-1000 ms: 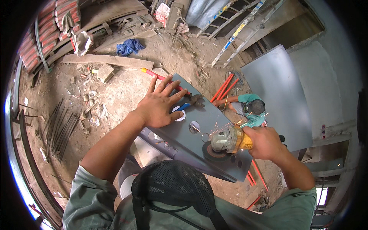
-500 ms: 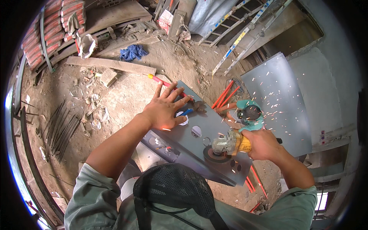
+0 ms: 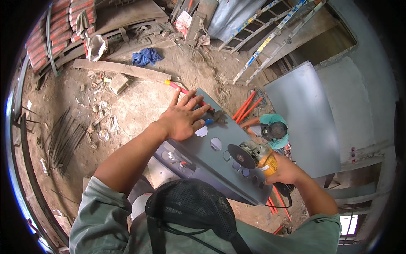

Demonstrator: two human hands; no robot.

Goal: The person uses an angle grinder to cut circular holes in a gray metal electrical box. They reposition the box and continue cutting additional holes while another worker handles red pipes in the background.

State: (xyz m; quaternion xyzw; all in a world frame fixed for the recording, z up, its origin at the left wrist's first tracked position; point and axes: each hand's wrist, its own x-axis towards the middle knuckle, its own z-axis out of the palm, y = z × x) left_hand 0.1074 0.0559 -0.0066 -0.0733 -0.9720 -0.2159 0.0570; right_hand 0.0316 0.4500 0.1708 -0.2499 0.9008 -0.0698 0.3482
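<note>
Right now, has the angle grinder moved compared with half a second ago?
Yes: against the grey panel, the angle grinder has tilted, its disc shifting toward the picture's top.

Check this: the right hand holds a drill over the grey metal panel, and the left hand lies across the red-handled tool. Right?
Not a drill: the head view shows the right hand holding an angle grinder with a round disc over the grey metal panel. The rest stands.
</note>
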